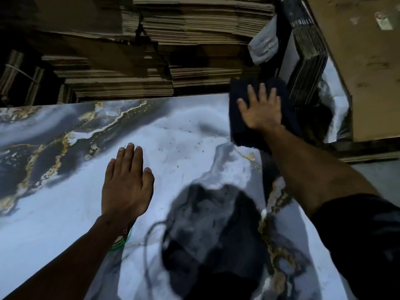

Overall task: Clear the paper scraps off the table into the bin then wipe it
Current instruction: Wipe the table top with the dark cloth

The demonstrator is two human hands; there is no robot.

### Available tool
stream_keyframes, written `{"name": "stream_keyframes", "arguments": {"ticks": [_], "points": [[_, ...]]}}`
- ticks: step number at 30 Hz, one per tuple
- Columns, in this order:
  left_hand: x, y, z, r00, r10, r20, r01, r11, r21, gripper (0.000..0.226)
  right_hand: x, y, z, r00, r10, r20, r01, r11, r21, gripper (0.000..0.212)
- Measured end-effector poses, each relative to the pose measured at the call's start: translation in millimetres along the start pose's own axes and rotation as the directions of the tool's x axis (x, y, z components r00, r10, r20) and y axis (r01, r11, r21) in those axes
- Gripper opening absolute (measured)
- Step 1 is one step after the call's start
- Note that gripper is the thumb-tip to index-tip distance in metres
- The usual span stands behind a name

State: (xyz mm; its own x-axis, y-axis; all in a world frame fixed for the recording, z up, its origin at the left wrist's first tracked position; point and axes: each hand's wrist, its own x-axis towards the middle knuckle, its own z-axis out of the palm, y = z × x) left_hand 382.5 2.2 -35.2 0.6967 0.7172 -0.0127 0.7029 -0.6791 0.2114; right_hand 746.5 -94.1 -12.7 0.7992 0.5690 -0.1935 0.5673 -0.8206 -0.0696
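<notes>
Dark navy folded cloth (pixel 244 118) flat on marble-pattern tabletop (pixel 184 131), upper right of frame, at far right corner. Right hand (pixel 260 110) on top, fingers straight and spread, palm pressing down, no pinch. Left hand (pixel 126 180) flat on tabletop, centre-left, fingers straight and together, holding nothing. Tiny tan specks (pixel 179 148) between hands. Stacked brown flattened cardboard (pixel 151 50) behind table, top of frame.

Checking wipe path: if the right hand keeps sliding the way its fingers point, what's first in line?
Likely the table's far edge: the right hand presses the dark cloth already there. Stacked cardboard lies beyond; depth unclear.
</notes>
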Motion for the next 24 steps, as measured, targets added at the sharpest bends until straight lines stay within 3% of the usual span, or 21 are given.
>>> {"name": "stream_keyframes", "arguments": {"ticks": [8,15,18,20,24], "points": [[-0.7,1.1,-4.7,1.0,0.015,-0.001,-0.015,1.0,-0.026,0.067,-85.3,26.7,20.8,0.987,0.153,-0.054,-0.149,0.985,0.086,0.07],[-0.1,-2.6,-2.1,1.0,0.017,0.024,-0.015,0.998,-0.068,0.071,-211.2,41.1,44.2,0.959,0.279,-0.057,-0.273,0.958,0.089,0.069],[0.2,-4.4,-11.8,0.998,0.06,0.03,-0.058,0.995,-0.086,0.064,-267.3,43.1,55.4,0.949,0.309,-0.067,-0.304,0.95,0.069,0.069],[-1.9,-10.2,-17.8,0.994,0.09,0.063,-0.084,0.992,-0.09,0.054,-283.6,46.1,59.0,0.947,0.318,-0.055,-0.315,0.947,0.059,0.068],[-27.5,-40.2,-17.7,0.993,0.098,0.071,-0.099,0.995,0.009,0.064,-263.8,43.3,51.2,0.939,0.343,-0.024,-0.341,0.938,0.061,0.069]]}}
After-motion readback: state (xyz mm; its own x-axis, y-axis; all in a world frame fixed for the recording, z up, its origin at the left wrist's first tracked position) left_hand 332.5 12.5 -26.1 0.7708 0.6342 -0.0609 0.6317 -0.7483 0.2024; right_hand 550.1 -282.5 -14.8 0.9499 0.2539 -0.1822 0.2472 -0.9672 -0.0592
